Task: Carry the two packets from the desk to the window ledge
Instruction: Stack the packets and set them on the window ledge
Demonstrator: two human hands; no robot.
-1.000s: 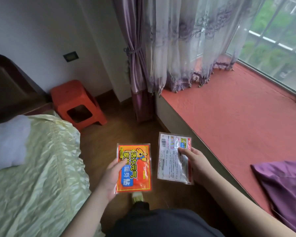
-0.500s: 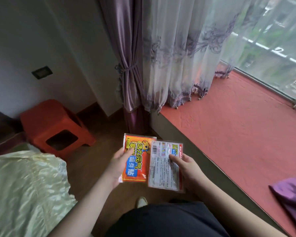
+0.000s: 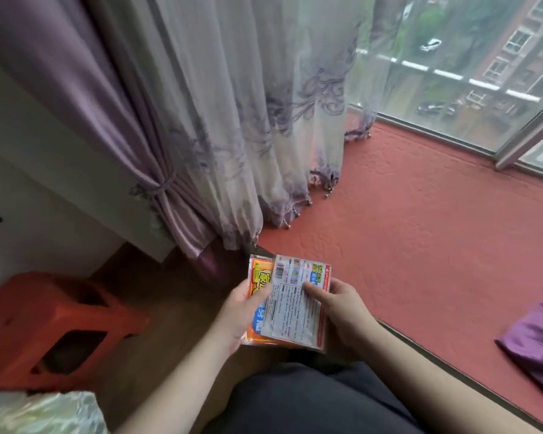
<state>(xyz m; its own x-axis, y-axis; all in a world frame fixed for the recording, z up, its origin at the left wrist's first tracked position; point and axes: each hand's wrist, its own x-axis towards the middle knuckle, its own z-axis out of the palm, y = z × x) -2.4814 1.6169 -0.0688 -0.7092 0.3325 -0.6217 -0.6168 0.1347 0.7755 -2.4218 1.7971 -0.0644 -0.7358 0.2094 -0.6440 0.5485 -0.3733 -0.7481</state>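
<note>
Both packets are held together in front of my body, just left of the ledge's front edge. My left hand [image 3: 237, 311] grips the orange packet [image 3: 257, 283] by its left side. The white packet [image 3: 290, 311], printed side up with a barcode, lies over most of the orange one, and my right hand [image 3: 342, 311] holds it with the thumb on top. The red window ledge [image 3: 420, 233] stretches to the right and away, up to the window glass.
Purple and sheer curtains [image 3: 220, 120] hang at the ledge's left end. An orange plastic stool [image 3: 54, 327] stands on the wooden floor at left. A purple cloth [image 3: 536, 343] lies on the ledge at right. A corner of the pale bedspread [image 3: 41, 413] shows bottom left.
My hands have come together, so the white packet now overlaps the orange one. My view has swung right towards the ledge and window; the bed has nearly left the frame.
</note>
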